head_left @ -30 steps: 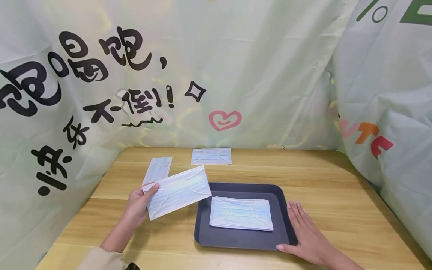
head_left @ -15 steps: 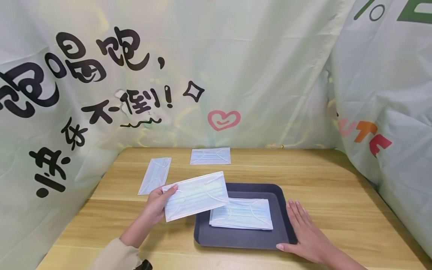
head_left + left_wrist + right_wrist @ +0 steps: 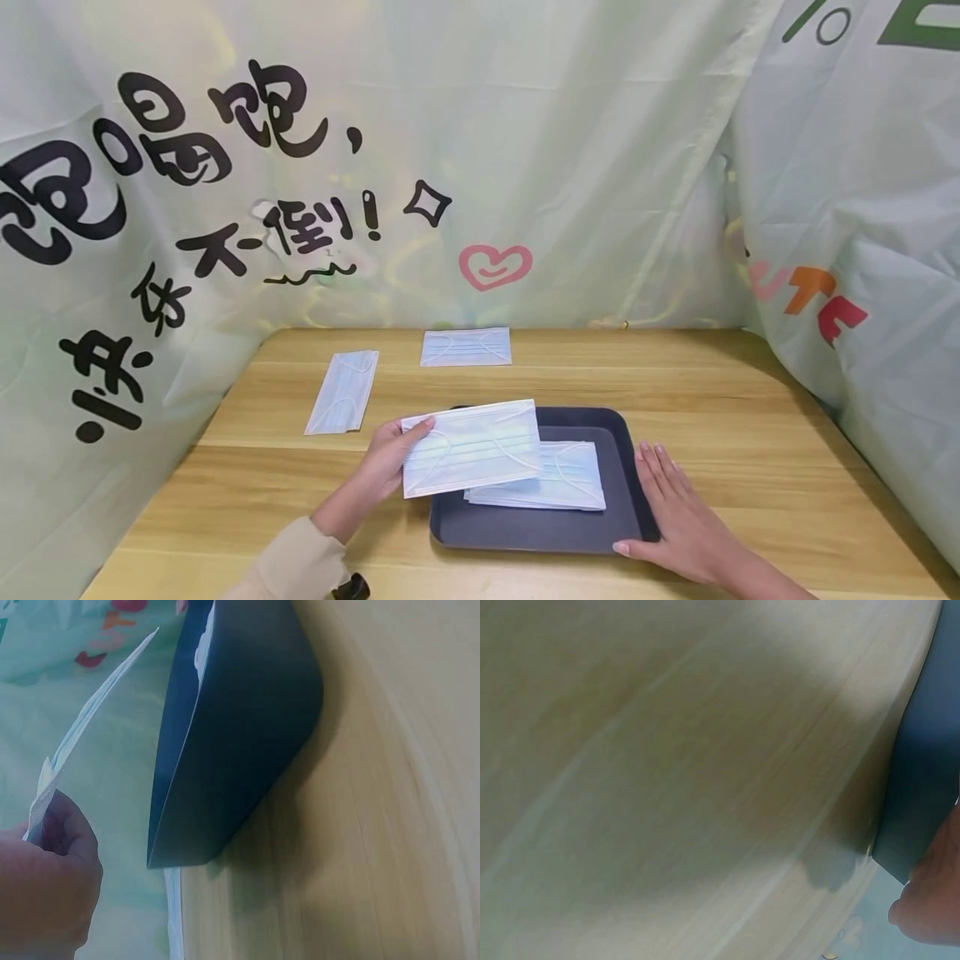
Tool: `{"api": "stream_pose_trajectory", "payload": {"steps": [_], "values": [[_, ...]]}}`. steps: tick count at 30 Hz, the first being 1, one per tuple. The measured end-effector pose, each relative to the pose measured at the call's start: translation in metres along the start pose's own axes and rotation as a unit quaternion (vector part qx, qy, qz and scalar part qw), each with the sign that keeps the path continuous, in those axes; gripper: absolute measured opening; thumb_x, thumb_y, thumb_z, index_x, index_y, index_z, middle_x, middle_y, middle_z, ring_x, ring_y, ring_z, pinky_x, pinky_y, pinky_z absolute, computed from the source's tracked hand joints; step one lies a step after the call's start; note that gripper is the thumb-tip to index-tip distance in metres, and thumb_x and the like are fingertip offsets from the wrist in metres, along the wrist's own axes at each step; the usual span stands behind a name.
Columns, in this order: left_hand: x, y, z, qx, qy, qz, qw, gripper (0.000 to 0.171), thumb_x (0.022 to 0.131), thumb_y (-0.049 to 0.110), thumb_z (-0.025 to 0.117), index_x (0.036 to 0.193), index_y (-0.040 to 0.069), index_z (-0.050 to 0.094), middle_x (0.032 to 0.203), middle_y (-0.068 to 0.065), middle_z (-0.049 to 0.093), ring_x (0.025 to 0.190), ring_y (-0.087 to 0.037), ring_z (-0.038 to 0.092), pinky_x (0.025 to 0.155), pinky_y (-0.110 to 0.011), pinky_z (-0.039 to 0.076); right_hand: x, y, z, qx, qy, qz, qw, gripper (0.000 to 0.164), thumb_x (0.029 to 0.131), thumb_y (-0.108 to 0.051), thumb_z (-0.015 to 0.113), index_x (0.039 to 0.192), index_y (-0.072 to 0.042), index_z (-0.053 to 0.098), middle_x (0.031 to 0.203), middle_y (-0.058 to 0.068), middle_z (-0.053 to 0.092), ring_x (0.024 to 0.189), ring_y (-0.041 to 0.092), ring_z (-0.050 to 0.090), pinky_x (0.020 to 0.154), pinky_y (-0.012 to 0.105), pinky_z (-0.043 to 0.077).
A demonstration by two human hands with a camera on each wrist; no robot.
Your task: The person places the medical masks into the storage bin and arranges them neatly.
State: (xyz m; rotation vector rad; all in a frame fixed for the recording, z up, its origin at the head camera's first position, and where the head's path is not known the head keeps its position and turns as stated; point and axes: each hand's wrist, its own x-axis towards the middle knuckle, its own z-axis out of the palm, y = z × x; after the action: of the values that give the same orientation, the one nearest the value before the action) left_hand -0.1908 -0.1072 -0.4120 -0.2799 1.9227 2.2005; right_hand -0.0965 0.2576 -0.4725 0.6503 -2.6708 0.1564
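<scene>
My left hand (image 3: 384, 461) pinches a pale blue face mask (image 3: 472, 450) by its left end, thumb on top. The mask is raised over the left part of a dark tray (image 3: 540, 530) and covers part of the masks (image 3: 576, 478) stacked inside. In the left wrist view the held mask (image 3: 94, 709) appears edge-on, apart from the tray (image 3: 240, 727). My right hand (image 3: 686, 525) lies with straight fingers along the tray's right side, touching it. The right wrist view catches only part of that hand (image 3: 934, 896) by the tray wall (image 3: 922, 780).
On the wooden table (image 3: 735, 383), one mask (image 3: 343, 392) lies slanted at the left. Another mask (image 3: 466, 347) lies flat near the back edge. A printed cloth (image 3: 600, 167) hangs behind the table and along its sides.
My left hand has carried the held mask rightward from beside the tray to over it, uncovering the slanted mask at the left. The right hand stays at the tray's side.
</scene>
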Motion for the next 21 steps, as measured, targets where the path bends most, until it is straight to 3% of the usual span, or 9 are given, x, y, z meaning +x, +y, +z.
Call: {"api": "stream_pose_trajectory", "payload": {"steps": [6,13,21], "values": [[0.003,-0.004,0.017,-0.009,-0.013,0.005,0.9999,0.025,0.087,0.009,0.061,0.104,-0.010,0.059,0.071,0.001,0.066,0.064,-0.009,0.064,0.059,-0.021,0.054,0.001,0.000,0.001,-0.002,0.011,-0.004,1.000,0.116,0.067,-0.066,0.066,0.144,0.007,0.018,0.155,0.001,-0.016,0.141,0.010,-0.020,0.113,0.018,-0.013],[0.004,-0.009,0.030,-0.004,-0.055,-0.004,0.9984,0.023,0.087,0.012,0.062,0.101,-0.006,0.061,0.072,0.003,0.066,0.065,-0.008,0.064,0.061,-0.022,0.054,0.001,0.001,0.001,-0.002,0.018,-0.011,1.000,0.116,0.067,-0.066,0.065,0.144,0.008,0.018,0.155,0.002,-0.015,0.142,0.011,-0.019,0.114,0.018,-0.012],[0.010,-0.019,0.045,0.018,-0.071,-0.008,0.9973,0.024,0.088,0.015,0.063,0.101,-0.005,0.061,0.072,0.004,0.066,0.065,-0.007,0.063,0.061,-0.022,0.054,0.002,0.001,0.001,0.002,0.019,-0.013,1.000,0.116,0.068,-0.066,0.066,0.143,0.008,0.019,0.156,0.003,-0.014,0.142,0.012,-0.019,0.114,0.019,-0.012]]}}
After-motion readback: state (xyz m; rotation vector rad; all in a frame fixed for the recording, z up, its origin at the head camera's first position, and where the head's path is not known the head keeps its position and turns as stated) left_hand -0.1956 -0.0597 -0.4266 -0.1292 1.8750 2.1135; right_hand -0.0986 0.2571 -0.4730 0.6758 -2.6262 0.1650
